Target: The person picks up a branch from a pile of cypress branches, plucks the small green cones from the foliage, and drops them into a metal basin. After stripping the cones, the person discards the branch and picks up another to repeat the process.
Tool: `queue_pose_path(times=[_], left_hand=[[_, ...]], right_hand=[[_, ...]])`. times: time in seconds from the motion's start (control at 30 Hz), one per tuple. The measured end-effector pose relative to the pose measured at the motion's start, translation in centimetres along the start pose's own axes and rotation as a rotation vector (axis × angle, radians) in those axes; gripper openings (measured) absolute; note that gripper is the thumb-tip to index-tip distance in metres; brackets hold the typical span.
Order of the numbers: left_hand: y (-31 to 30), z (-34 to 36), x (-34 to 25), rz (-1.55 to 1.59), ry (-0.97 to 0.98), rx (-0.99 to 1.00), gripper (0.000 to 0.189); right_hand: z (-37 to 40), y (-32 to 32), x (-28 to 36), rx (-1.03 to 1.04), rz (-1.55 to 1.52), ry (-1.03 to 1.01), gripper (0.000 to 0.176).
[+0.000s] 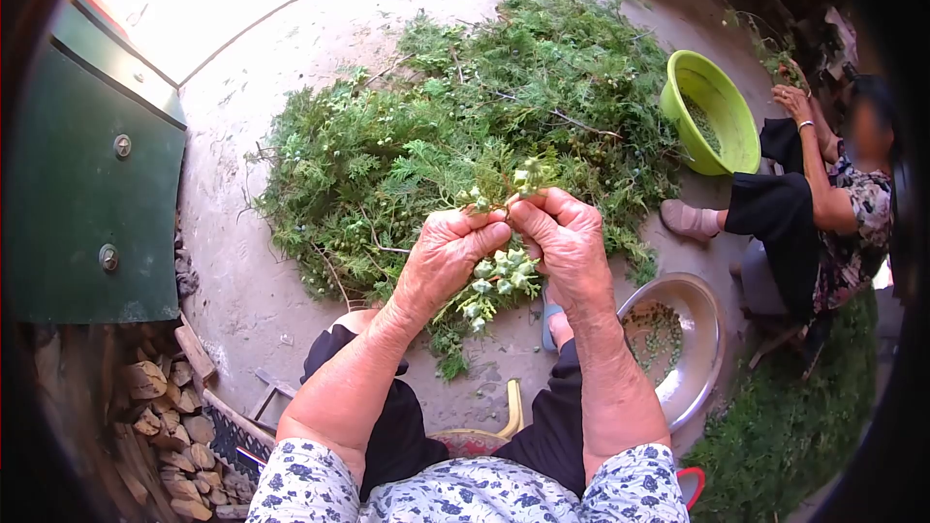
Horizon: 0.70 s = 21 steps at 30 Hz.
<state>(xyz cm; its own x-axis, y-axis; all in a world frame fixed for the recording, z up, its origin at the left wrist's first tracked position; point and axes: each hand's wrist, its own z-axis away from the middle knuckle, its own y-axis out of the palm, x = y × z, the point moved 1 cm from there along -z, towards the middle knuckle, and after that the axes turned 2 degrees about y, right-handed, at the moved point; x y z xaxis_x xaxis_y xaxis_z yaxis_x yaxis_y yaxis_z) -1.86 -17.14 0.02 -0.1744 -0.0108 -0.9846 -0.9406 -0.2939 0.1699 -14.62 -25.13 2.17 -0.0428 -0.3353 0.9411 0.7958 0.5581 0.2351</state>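
Observation:
Between my two hands is a sprig of evergreen, probably arborvitae, carrying a cluster of pale green cones (pixel 502 276). My left hand (pixel 438 260) pinches its stem between thumb and fingers. Close beside it, my right hand (pixel 572 250) has thumb and fingertips pressed on the same sprig, nearly touching the left. Some cones show above the fingertips, others hang below them. Beneath and beyond my hands a large pile of cut evergreen branches (pixel 358 150) covers the floor. To the right of my right forearm, a metal basin (pixel 712 353) holds many small green cones.
A lime-green basin (pixel 717 87) with green bits inside stands right of the pile. Another person (pixel 838 199) sits at the right, hands raised with a sprig. Split firewood (pixel 184 446) is stacked lower left, below a green door (pixel 82 194). More greenery (pixel 785 436) lies lower right.

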Motion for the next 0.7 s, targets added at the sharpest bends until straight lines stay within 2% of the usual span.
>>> queue_pose_path(times=[0.03,0.07,0.1,0.13,0.2,0.27,0.33,0.4,0.47,0.53,0.6,0.7], left_hand=[[-0.1,0.0,0.1,-0.017,0.017,-0.010,0.018],[-0.2,0.0,0.0,-0.018,0.019,-0.012,0.018],[-0.3,0.0,-0.1,0.157,-0.077,-0.039,0.015],[-0.3,0.0,0.0,0.331,-0.172,-0.065,0.012],[-0.2,0.0,0.3,0.338,-0.123,-0.045,0.011],[0.2,0.0,-0.3,0.415,0.005,-0.113,0.014],[0.2,0.0,-0.5,0.454,-0.015,-0.149,0.017],[0.2,-0.1,-0.8,0.350,-0.044,-0.161,0.016],[0.4,-0.2,-0.3,0.383,-0.027,-0.165,0.015],[0.4,-0.2,-0.1,0.416,-0.012,-0.169,0.013],[0.2,-0.1,-0.2,0.316,-0.106,-0.182,0.012],[0.0,-0.1,0.6,0.303,-0.096,-0.124,0.011]], right_hand=[[0.0,-0.2,-0.1,0.000,0.000,-0.001,0.015],[0.0,-0.3,-0.3,0.035,-0.250,0.064,0.017],[0.0,-0.3,-0.4,0.070,-0.500,0.130,0.019],[-0.1,-0.3,-0.3,0.072,-0.500,0.131,0.019],[-0.4,-0.5,0.0,0.104,-0.577,0.087,0.020],[-0.4,-0.4,0.5,0.114,-0.577,0.084,0.019],[-0.3,-0.3,0.9,0.107,-0.540,0.067,0.019],[-0.2,-0.3,0.5,0.112,-0.551,0.071,0.016],[-0.1,-0.2,-0.2,0.042,-0.363,0.070,0.015],[0.1,0.1,0.0,0.048,-0.316,0.096,0.015],[0.2,0.4,0.1,0.071,-0.196,0.056,0.014],[0.1,0.1,-0.3,0.031,-0.207,0.116,0.011]])
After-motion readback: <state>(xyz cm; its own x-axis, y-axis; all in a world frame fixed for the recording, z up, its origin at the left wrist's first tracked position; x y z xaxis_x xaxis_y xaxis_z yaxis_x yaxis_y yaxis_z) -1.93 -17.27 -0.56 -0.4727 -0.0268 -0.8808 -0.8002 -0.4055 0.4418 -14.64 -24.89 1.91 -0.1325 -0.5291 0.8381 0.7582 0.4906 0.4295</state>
